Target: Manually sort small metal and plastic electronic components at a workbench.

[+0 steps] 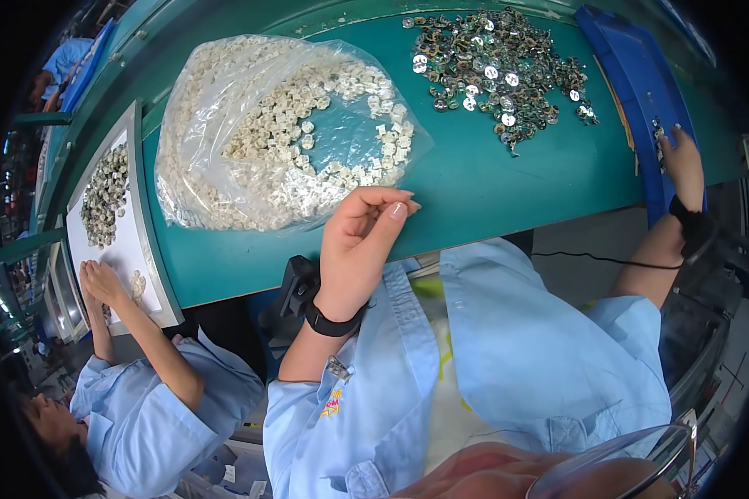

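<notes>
You have bare green table (508,179) to pass between the clear bag of white parts (283,133) on the left half and the pile of metal parts (499,66) by the far edge, while the blue tray (632,91) blocks the right edge.

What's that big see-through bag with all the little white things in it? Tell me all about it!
The clear plastic bag lies flat and crinkled on the green table. It holds lots of small whitish pieces, heaped thickest at its left side and curving round a barer middle. The left hand, fingertips pinched, is at its lower right edge.
</notes>
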`<action>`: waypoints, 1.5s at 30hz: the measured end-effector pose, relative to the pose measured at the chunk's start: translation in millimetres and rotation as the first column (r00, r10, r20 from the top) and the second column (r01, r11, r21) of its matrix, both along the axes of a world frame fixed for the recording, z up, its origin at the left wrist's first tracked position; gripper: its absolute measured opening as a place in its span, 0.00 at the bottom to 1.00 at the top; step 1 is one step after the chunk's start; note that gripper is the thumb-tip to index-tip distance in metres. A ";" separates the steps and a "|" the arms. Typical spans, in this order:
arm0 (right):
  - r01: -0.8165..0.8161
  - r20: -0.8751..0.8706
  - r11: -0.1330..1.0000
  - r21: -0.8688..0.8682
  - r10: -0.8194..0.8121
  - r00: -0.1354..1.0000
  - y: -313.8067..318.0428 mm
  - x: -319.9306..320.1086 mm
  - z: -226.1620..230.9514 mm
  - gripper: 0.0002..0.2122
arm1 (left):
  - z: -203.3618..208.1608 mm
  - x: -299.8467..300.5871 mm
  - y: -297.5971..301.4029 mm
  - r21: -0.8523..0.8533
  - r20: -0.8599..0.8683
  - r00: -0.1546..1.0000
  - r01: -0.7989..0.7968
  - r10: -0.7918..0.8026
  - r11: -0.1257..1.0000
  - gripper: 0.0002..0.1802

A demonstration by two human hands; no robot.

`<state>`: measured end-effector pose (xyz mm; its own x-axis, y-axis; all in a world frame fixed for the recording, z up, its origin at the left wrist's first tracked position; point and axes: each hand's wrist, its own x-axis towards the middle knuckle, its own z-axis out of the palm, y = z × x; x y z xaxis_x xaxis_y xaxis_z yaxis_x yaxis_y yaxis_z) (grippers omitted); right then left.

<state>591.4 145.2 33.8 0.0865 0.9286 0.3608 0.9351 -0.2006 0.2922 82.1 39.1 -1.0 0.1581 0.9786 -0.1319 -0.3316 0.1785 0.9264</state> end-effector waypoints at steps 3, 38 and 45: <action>-0.404 -0.242 0.891 0.208 0.447 0.861 0.3 -128.0 38.3 0.12 | 4.3 12.9 0.2 0.011 -0.039 0.999 -0.022 0.022 1.000 0.07; -0.811 -0.893 0.489 0.321 -0.127 -0.431 -69.9 -353.5 11.5 0.06 | 9.7 -7.3 -15.7 0.470 -0.329 0.902 -0.101 0.281 0.877 0.15; -0.847 -0.885 0.365 0.386 0.407 -0.228 -66.2 -353.5 15.8 0.10 | 11.5 -2.1 -18.4 0.184 0.038 0.967 -0.255 0.253 0.949 0.13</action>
